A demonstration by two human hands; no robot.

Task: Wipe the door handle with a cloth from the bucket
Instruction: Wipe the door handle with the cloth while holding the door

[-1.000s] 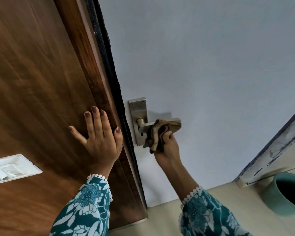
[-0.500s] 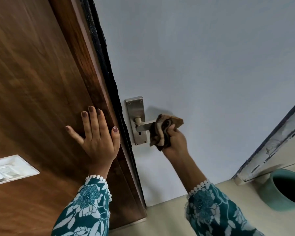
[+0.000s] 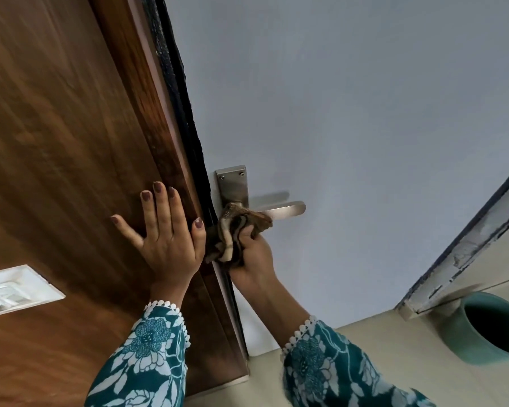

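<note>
A silver lever door handle (image 3: 282, 210) on a metal backplate (image 3: 232, 186) sits on the pale blue door. My right hand (image 3: 252, 257) grips a bunched brown and cream cloth (image 3: 235, 230), pressed against the base of the lever next to the backplate; the outer end of the lever is bare. My left hand (image 3: 165, 233) lies flat, fingers spread, on the brown wooden panel (image 3: 56, 142) just left of the door edge. A teal bucket (image 3: 488, 327) stands on the floor at the lower right, its inside dark.
A white switch plate (image 3: 15, 289) is set in the wooden panel at the left. A black strip (image 3: 177, 92) runs along the door edge. A chipped white frame (image 3: 465, 254) slants at the right above the beige floor (image 3: 394, 362).
My right hand has slid the cloth leftward along the lever, from its outer end to its base, uncovering the tip. My left hand has stayed flat on the wood.
</note>
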